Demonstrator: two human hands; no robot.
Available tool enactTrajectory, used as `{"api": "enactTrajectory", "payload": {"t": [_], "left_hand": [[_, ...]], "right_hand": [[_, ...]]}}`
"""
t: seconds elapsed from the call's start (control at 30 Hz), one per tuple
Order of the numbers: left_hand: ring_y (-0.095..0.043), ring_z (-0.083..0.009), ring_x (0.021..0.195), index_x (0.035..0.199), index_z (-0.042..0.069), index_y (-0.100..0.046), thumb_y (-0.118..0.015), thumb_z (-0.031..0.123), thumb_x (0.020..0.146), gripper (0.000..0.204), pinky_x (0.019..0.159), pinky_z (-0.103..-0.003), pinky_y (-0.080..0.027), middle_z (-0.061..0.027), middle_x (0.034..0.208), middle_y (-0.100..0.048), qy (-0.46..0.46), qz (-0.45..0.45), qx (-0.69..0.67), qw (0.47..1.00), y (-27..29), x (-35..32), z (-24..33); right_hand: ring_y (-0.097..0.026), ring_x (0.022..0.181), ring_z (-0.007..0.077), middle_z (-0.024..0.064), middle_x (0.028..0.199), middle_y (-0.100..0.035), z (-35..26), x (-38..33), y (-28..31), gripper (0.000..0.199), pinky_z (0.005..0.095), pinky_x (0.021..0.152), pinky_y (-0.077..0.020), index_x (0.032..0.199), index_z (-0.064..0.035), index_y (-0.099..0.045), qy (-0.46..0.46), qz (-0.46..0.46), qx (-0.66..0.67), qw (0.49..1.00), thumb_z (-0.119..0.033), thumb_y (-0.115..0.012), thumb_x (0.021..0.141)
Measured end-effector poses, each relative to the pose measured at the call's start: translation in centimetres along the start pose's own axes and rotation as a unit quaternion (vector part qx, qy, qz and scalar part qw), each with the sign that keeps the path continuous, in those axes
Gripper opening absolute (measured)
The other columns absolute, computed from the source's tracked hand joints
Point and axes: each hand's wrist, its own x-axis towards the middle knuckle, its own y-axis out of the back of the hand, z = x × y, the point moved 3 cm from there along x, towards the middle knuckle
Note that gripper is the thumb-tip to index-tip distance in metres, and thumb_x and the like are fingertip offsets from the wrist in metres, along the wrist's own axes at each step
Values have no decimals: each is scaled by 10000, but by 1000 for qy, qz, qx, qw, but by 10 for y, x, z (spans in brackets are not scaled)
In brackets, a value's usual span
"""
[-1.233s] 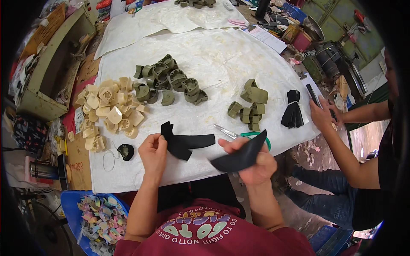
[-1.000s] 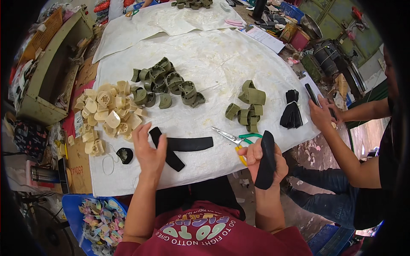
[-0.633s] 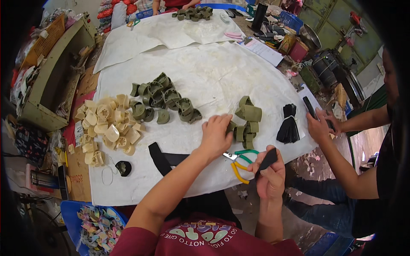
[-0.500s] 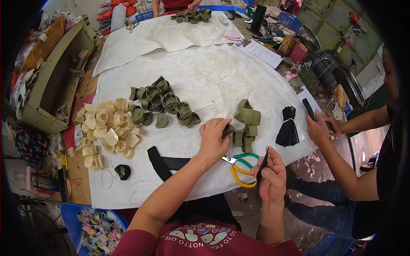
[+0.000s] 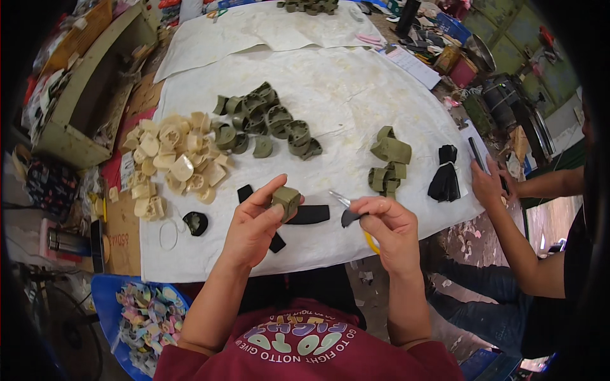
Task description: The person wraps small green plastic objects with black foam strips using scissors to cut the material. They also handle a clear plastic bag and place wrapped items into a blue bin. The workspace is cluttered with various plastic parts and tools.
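My left hand [image 5: 253, 227] holds a small folded olive-green webbing piece [image 5: 286, 199] up over the white cloth [image 5: 356, 95]. My right hand [image 5: 389, 230] pinches the end of a short black strap piece [image 5: 348, 218]. Under that hand lie scissors [image 5: 338, 199] with a yellow-green handle. A flat black strap [image 5: 309, 214] rests on the cloth between my hands. The small pile of olive webbing pieces [image 5: 389, 162] lies just beyond my right hand, next to a tied black strap bundle [image 5: 443, 175].
A heap of darker olive loops [image 5: 268, 120] and one of cream pieces [image 5: 173, 159] lie to the left, with a black ring [image 5: 196, 223] near the front edge. Another person's hand [image 5: 488, 184] holds a phone at the right. A blue bin [image 5: 108, 298] stands below left.
My left hand reached across to the small olive pile, took one piece and came back toward me. My right hand lowered the black strap piece and now pinches it above the scissors.
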Motion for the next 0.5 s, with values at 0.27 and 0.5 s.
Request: {"api": "enactTrajectory", "payload": {"t": [0.27, 0.5], "left_hand": [[-594, -222, 1093, 1294, 3, -521, -645, 61, 826, 488, 972, -364, -448, -160, 1200, -611, -44, 18, 100, 994, 12, -21, 8], [-596, -206, 1083, 1347, 17, -482, -634, 162, 893, 500, 965, -336, -440, -141, 1170, -621, -60, 14, 115, 991, 4, -23, 5]], "right_hand": [[-578, 806, 89, 33, 873, -652, -9, 5, -38, 121, 238, 735, -455, 952, 3, -668, -27, -123, -130, 983, -28, -656, 836], [-601, 803, 159, 67, 843, -653, -8, 12, -53, 138, 290, 761, -458, 946, -26, -672, 92, -165, -229, 955, -49, -660, 811]]}}
